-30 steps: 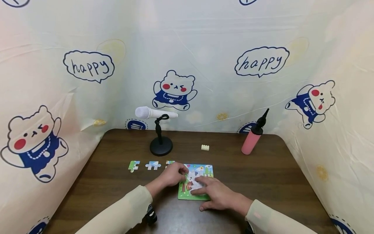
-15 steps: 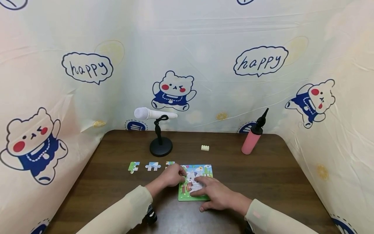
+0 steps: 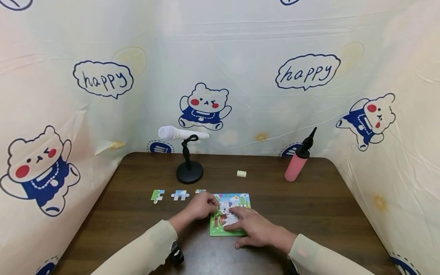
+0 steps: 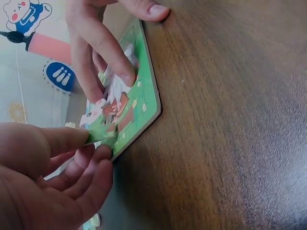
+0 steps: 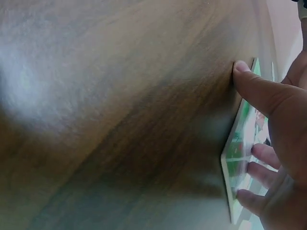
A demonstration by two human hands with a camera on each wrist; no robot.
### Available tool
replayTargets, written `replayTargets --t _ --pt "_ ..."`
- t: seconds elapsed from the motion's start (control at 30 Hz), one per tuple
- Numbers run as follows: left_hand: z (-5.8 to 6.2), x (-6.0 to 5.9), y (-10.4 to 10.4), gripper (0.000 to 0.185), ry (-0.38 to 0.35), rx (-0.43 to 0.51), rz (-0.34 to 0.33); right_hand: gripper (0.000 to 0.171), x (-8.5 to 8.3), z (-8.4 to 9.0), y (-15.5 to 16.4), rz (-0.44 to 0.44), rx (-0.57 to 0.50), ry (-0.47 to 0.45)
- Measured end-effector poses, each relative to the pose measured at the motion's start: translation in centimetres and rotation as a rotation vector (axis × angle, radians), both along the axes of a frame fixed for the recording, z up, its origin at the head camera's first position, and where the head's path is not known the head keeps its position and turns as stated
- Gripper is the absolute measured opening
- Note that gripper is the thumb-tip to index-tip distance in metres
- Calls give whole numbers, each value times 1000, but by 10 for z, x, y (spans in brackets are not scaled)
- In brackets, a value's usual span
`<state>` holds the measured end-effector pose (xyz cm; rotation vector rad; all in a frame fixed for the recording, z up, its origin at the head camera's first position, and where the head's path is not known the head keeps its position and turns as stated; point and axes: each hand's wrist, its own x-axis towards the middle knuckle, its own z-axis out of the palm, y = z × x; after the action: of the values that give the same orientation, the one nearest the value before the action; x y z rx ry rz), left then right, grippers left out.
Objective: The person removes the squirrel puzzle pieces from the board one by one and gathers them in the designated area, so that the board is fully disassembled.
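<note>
A square jigsaw puzzle (image 3: 220,232) with a green border and a white cartoon animal lies flat on the table. My left hand (image 3: 202,206) is at its left edge, pinching a green puzzle piece (image 4: 100,132) between thumb and fingers; in the left wrist view that piece tilts up from the board. My right hand (image 3: 256,228) is spread over the right part of the puzzle, fingertips resting on the picture. Its thumb (image 5: 242,67) touches the table beside the near edge. Loose pieces lie left of the board: a green one (image 3: 157,195), a blue-white one (image 3: 180,195) and one partly behind my left hand.
A white microphone (image 3: 182,133) sits on a black stand (image 3: 189,172) at the back left. Behind the puzzle is a small cream toy brick (image 3: 241,173). A pink hand pump (image 3: 295,168) with a black nozzle stands at the back right, before the patterned cloth (image 3: 247,57).
The fingers of my left hand have shifted slightly toward me along the puzzle's left edge. My right hand has stayed in place on the board.
</note>
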<state>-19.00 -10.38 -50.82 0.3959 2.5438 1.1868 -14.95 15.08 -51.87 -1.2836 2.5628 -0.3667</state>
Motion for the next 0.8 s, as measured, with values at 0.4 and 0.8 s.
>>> replayTargets --t 0.4,0.8 --pt "15 1 -23 15 -74 140 71 54 -2 4 -3 0 43 -26" --pt "21 8 -103 11 -86 118 207 54 0 4 -2 -5 24 -40"
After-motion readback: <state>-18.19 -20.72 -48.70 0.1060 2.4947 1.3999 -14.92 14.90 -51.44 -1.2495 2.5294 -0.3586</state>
